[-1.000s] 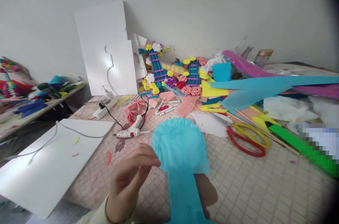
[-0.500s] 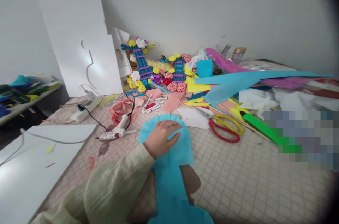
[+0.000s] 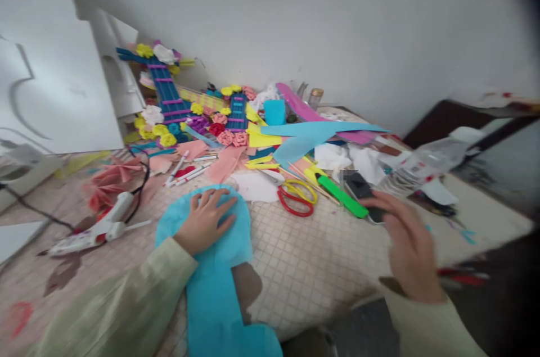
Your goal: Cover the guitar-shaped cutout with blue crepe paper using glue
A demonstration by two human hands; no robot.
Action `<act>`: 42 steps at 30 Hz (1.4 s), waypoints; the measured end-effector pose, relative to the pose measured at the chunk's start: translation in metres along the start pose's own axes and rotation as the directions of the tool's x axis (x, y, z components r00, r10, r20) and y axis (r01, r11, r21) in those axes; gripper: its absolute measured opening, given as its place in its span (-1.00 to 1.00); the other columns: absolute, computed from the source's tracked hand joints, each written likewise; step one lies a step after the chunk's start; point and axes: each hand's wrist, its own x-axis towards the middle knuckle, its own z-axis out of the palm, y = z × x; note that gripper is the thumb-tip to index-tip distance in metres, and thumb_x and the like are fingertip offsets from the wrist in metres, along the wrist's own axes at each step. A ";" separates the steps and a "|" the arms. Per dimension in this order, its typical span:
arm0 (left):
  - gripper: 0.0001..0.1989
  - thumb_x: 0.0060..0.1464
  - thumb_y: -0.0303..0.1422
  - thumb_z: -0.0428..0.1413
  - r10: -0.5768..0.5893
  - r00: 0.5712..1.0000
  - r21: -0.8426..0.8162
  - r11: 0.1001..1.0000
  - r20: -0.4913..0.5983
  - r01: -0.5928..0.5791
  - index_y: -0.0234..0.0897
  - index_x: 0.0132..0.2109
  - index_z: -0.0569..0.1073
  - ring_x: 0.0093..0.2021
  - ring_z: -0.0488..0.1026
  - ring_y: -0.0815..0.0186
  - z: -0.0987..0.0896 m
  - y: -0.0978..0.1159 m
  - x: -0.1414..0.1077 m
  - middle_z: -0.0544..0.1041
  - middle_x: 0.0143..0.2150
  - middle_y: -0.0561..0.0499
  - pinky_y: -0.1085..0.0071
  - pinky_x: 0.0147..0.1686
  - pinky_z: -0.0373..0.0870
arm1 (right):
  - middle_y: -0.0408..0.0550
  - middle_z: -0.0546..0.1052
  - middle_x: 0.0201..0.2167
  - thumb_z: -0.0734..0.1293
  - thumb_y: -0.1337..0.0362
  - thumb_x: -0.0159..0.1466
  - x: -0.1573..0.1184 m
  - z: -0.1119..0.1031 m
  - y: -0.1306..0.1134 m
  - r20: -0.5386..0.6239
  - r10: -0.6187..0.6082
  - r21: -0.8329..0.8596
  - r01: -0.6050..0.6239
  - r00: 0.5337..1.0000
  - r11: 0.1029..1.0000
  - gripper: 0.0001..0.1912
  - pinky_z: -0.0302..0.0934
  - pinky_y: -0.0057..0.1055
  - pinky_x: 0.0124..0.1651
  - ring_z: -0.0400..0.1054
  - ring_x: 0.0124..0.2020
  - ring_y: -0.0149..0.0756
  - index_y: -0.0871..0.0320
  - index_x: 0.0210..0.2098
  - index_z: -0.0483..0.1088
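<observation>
My left hand (image 3: 206, 219) lies flat, fingers spread, on the rounded top of a light-blue paper-covered cutout (image 3: 215, 301). The cutout has a narrow neck and runs off the bottom of the view. To the right, my right hand (image 3: 409, 239) is slightly blurred, its fingers stretched out over the lower edge of a dark phone (image 3: 358, 184); a grip on it does not show. Next to the phone lies a green box cutter (image 3: 343, 197). Red-and-yellow-handled scissors (image 3: 295, 205) rest between the hands, and a white glue gun (image 3: 101, 230) lies left of the cutout.
Flower-trimmed paper guitars (image 3: 169, 95) lean at the back wall. Markers (image 3: 189, 174), blue crepe strips (image 3: 312, 129) and white crumpled paper (image 3: 333, 156) clutter the table. A clear plastic bottle (image 3: 422, 163) lies at right. White boards (image 3: 54, 81) stand at left.
The view has swung to the right. My right hand has come into view at the phone. My left hand stays flat on the blue cutout.
</observation>
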 end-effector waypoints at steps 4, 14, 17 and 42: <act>-0.64 0.13 -0.19 -0.08 0.023 0.999 -0.023 0.999 -0.043 -0.024 -0.14 0.03 0.39 0.05 0.19 -0.08 0.002 -0.006 -0.003 0.32 0.10 -0.17 -0.10 -0.09 0.10 | 0.00 0.51 -0.14 0.04 0.24 0.25 0.028 0.010 0.048 0.142 0.034 -0.272 0.006 0.989 0.962 -0.56 -0.05 0.03 0.02 0.20 -0.03 -0.05 0.09 0.10 0.18; -0.62 0.12 -0.18 -0.09 0.085 0.996 -0.058 0.994 -0.040 -0.088 -0.10 0.06 0.36 0.07 0.24 -0.02 0.003 -0.017 -0.015 0.34 0.12 -0.08 -0.02 -0.09 0.13 | 0.03 0.52 -0.25 0.06 0.17 0.26 0.041 -0.005 0.054 -0.129 0.145 0.044 -0.141 0.981 0.989 -0.62 0.08 -0.13 -0.03 0.30 -0.12 -0.16 0.14 0.00 0.24; -0.59 0.12 -0.17 -0.08 0.176 0.984 -0.107 0.979 0.008 -0.174 -0.11 0.10 0.32 0.07 0.27 0.01 0.006 -0.018 -0.017 0.34 0.14 -0.08 0.02 -0.06 0.11 | 0.00 0.52 -0.33 0.16 0.14 0.21 0.036 -0.007 0.034 -0.123 0.207 0.234 -0.174 0.971 0.956 -0.67 0.17 -0.18 -0.11 0.36 -0.23 -0.19 0.14 -0.10 0.31; -0.53 0.11 -0.14 -0.11 0.118 0.993 -0.203 0.972 -0.029 -0.122 -0.27 0.10 0.29 0.11 0.26 0.07 0.008 -0.006 -0.022 0.33 0.14 -0.18 -0.02 0.06 -0.11 | -0.10 0.29 0.14 0.09 0.29 0.29 0.001 0.145 -0.106 0.692 -0.432 0.168 0.454 0.578 0.875 -0.62 -0.15 -0.03 0.15 0.04 0.18 -0.17 0.07 0.08 0.25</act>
